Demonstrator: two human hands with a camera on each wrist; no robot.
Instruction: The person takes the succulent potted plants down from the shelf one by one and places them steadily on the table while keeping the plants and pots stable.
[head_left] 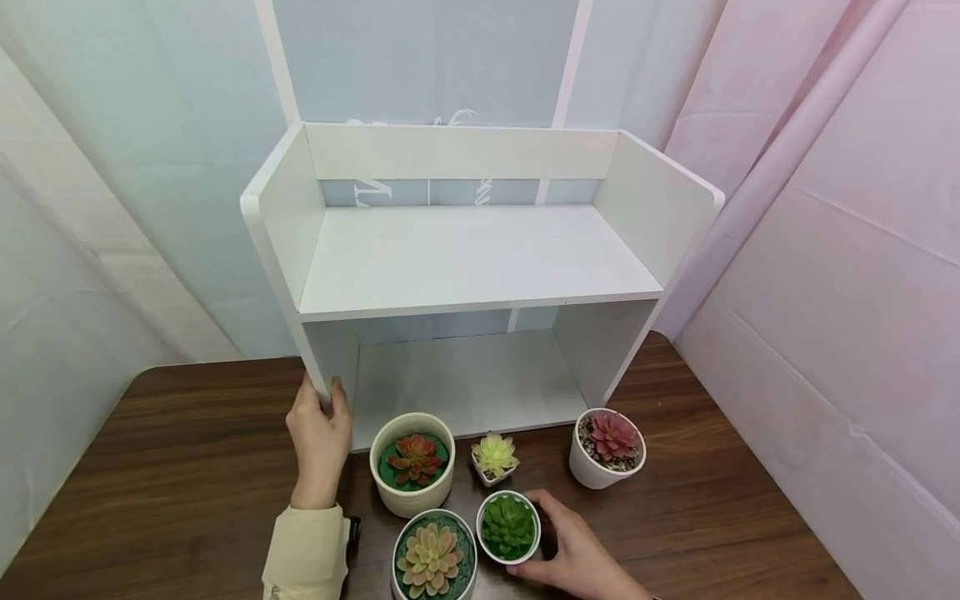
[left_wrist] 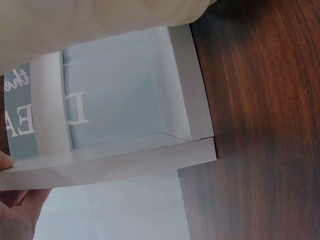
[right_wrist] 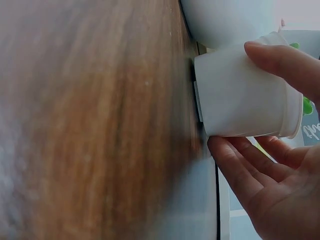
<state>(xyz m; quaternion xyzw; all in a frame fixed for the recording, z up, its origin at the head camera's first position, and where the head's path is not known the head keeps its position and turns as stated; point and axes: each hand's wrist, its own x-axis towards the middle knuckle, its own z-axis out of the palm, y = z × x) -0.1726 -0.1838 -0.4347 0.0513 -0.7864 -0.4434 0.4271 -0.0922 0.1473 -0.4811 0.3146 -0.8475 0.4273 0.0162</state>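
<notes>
A white two-tier shelf (head_left: 480, 258) stands on the table. My left hand (head_left: 318, 437) grips the lower front edge of its left side panel (left_wrist: 115, 162), thumb on one face and fingers on the other. Down at the front, my right hand (head_left: 573, 550) holds a small white pot with a green succulent (head_left: 508, 525), its thumb and fingers on opposite sides. In the right wrist view the white pot wall (right_wrist: 240, 95) shows between thumb and fingers, its base close to the tabletop. A pot with a pale pink-green succulent (head_left: 431, 560) is just left of it.
Before the shelf stand a cream pot with a red succulent (head_left: 412, 464), a tiny pot with a yellow-green succulent (head_left: 495, 456) and a white pot with a dark pink succulent (head_left: 609, 446). The dark wood table (head_left: 187, 467) is bordered by hanging cloth (head_left: 847, 292).
</notes>
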